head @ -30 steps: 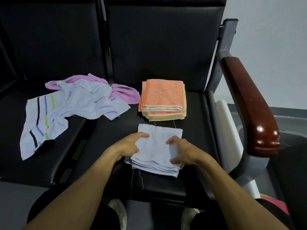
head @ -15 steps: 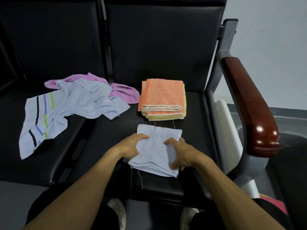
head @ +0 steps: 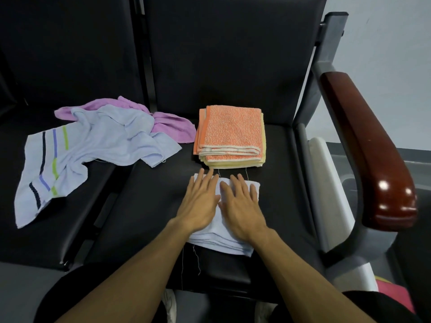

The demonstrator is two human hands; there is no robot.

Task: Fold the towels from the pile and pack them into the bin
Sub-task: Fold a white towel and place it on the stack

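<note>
A folded light blue towel (head: pixel 221 241) lies on the black seat in front of me. My left hand (head: pixel 200 203) and my right hand (head: pixel 242 206) lie flat on top of it, side by side, fingers straight and pressing down. Just beyond it sits a stack of folded towels, an orange one (head: pixel 231 131) on top of a yellow one (head: pixel 233 163). On the seat to the left lies the unfolded pile: a pale blue striped towel (head: pixel 88 150) over a purple towel (head: pixel 172 127).
Two black padded seats (head: pixel 144 206) stand side by side with tall backrests. A dark red wooden armrest (head: pixel 373 145) on a grey metal frame borders the right. A grey-and-white bin rim (head: pixel 326 183) shows beyond the seat's right edge.
Both hands let go of the towel's sides, moved on top of it and flattened out. The folded towel looks pressed flatter.
</note>
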